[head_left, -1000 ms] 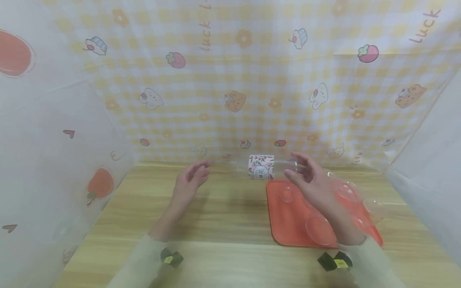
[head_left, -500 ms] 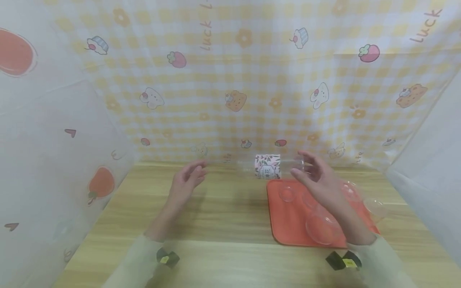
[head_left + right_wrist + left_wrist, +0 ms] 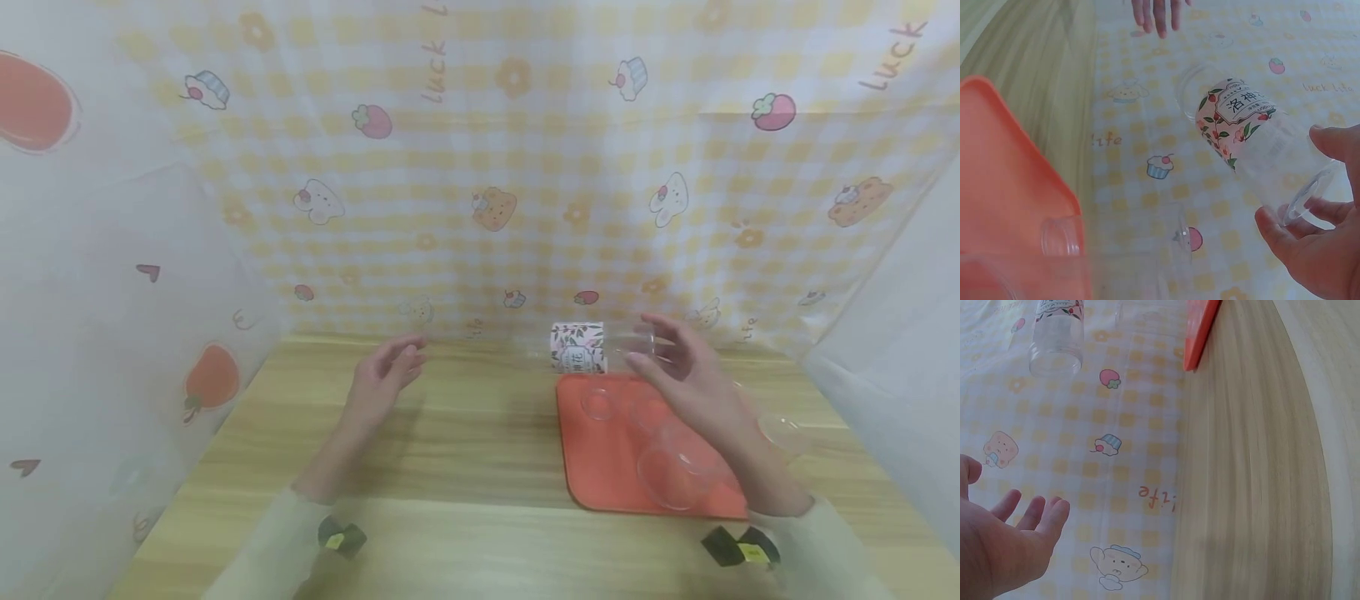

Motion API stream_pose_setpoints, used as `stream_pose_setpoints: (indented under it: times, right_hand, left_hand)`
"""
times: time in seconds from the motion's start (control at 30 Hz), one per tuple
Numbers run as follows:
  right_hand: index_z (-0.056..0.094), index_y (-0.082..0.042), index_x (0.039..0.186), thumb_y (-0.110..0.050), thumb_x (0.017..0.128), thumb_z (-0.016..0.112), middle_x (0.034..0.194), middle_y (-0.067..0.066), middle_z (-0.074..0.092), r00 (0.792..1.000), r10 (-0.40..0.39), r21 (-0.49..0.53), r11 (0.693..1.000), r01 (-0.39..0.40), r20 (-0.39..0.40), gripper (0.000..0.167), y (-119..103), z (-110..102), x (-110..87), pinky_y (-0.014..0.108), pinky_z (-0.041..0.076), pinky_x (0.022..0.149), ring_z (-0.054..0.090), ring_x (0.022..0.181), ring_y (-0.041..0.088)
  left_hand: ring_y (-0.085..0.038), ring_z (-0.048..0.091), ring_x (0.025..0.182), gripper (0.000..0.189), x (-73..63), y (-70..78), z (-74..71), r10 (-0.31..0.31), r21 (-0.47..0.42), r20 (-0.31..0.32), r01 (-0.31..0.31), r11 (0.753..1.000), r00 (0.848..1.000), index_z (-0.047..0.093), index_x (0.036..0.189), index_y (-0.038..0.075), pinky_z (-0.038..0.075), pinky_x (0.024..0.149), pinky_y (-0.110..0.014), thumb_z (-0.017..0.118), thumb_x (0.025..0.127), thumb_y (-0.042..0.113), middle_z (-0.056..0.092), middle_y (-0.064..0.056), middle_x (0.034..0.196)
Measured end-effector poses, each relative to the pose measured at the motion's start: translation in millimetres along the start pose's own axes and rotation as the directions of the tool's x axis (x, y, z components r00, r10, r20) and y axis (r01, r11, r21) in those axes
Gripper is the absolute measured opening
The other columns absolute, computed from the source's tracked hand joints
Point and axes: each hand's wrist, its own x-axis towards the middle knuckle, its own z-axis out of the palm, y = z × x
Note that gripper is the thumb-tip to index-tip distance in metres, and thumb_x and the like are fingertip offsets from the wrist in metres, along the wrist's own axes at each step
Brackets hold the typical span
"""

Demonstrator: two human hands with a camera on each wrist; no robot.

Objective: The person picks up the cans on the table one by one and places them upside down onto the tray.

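My right hand (image 3: 693, 375) grips one end of a clear jar (image 3: 577, 347) with a pink floral label, thumb on one side and fingers on the other. The jar lies sideways in the air, its free end toward the left. In the right wrist view, the fingers (image 3: 1275, 228) touch the rim of the near end of the jar (image 3: 1235, 119). Off to the left, my left hand (image 3: 381, 383) hovers above the table with relaxed fingers, holding nothing. The left wrist view shows the jar (image 3: 1057, 340) well apart from the left hand (image 3: 1010, 550).
An orange-red tray (image 3: 577, 467) lies on the wooden table (image 3: 465, 458) under my right forearm. Several clear round containers (image 3: 675, 475) stand on and beside it. A checked cloth (image 3: 450, 275) hangs behind the table's back edge; white sheets (image 3: 97, 317) enclose the sides.
My right hand has moved to the right, carrying the jar with it. The left hand has drifted slightly left, so the gap between it and the jar has widened.
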Motion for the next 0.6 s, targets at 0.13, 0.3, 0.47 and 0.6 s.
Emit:
stream_pose_setpoints:
  times: [0.13, 0.3, 0.47, 0.6]
  right_hand:
    - [0.044, -0.006, 0.149, -0.008, 0.098, 0.069, 0.138, 0.015, 0.054, 1.0, 0.002, -0.02, 1.0, -0.002, 0.001, 0.058, -2, -6, -1.6, 0.019, 0.05, 0.095, 0.058, 0.12, 0.02]
    - [0.044, -0.007, 0.15, -0.005, 0.097, 0.069, 0.138, 0.016, 0.052, 1.0, -0.011, -0.016, 1.0, 0.011, 0.005, 0.058, 0, -13, -2.2, 0.018, 0.048, 0.096, 0.058, 0.119, 0.014]
    - [0.047, -0.007, 0.149, -0.004, 0.096, 0.071, 0.136, 0.013, 0.054, 1.0, -0.03, -0.049, 0.998, 0.03, -0.004, 0.059, 1, -19, -3.6, 0.018, 0.048, 0.097, 0.058, 0.118, 0.011]
    - [0.047, -0.008, 0.148, -0.005, 0.095, 0.073, 0.137, 0.012, 0.054, 1.0, -0.03, -0.086, 0.996, 0.03, -0.003, 0.06, 3, -23, -6.2, 0.016, 0.047, 0.097, 0.056, 0.119, 0.009]
  left_hand:
    - [-0.043, 0.054, 0.126, 0.042, -1.6, -1.2, -4.5, 0.013, 0.03, 0.013, -0.013, 0.999, 1.0, 0.05, 0.138, -0.009, 0.049, 0.101, -0.04, 0.048, 0.11, 0.021, 0.05, -0.027, 0.141]
    - [-0.041, 0.053, 0.127, 0.041, -3.9, -3.5, -11.3, 0.007, 0.047, 0.007, -0.007, 0.999, 1.0, 0.051, 0.137, -0.009, 0.049, 0.101, -0.04, 0.048, 0.11, 0.022, 0.052, -0.024, 0.141]
    - [-0.042, 0.053, 0.127, 0.042, -6.2, -2.8, -16.0, 0.011, 0.048, 0.012, -0.012, 0.999, 1.0, 0.051, 0.136, -0.01, 0.048, 0.102, -0.04, 0.048, 0.11, 0.022, 0.051, -0.025, 0.141]
    - [-0.042, 0.053, 0.127, 0.042, -8.6, -1.7, -19.2, 0.02, 0.057, 0.014, -0.021, 0.998, 1.0, 0.05, 0.136, -0.011, 0.048, 0.101, -0.038, 0.048, 0.11, 0.022, 0.051, -0.024, 0.141]
